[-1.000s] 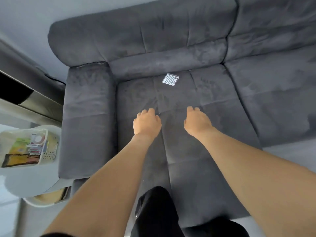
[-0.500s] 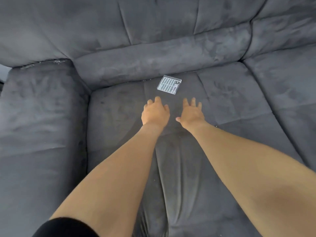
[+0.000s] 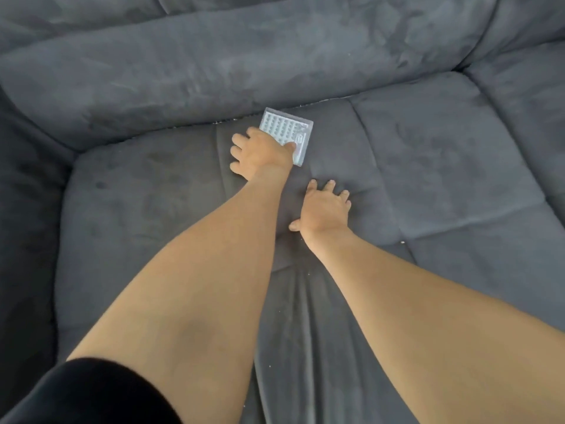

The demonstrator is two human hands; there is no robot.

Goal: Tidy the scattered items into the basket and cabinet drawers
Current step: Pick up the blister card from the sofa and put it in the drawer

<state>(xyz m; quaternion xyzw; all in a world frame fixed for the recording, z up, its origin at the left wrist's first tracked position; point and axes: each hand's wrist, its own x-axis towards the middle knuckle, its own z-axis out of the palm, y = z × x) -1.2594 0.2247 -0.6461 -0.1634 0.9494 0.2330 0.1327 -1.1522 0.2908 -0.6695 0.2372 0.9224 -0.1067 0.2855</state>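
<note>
A: On the grey sofa [image 3: 428, 166], what is the biggest thing to note?

B: The sofa itself. Its backrest runs across the top, an armrest sits at the left, and the seat cushion takes up the middle. The fabric is soft and suede-like, with brush marks, creases and a few pale crumbs along the seams.

A: And the 2 arms?

B: Both reach forward from the bottom of the view. A black sleeve [image 3: 91, 393] covers the upper part of the left one.

A: What are the hands doing?

B: The left hand [image 3: 260, 156] lies on the near left edge of the flat clear packet [image 3: 287, 131], its fingers spread over the plastic and the cushion beside it. I cannot tell whether any finger has hooked under the edge. The right hand [image 3: 325, 209] is flat on the cushion, fingers fanned wide, holding nothing. I judge it is braced there to carry the person's weight during the long lean.

A: Where exactly is the packet?

B: At the back of the seat, near the crease under the backrest, lying flat. It has 1 printed grid of small marks. A thin flat thing on soft fabric is probably hard to pinch, so sliding or tipping it first looks sensible.

A: The room?

B: Only the sofa shows; no basket or drawers.
</note>
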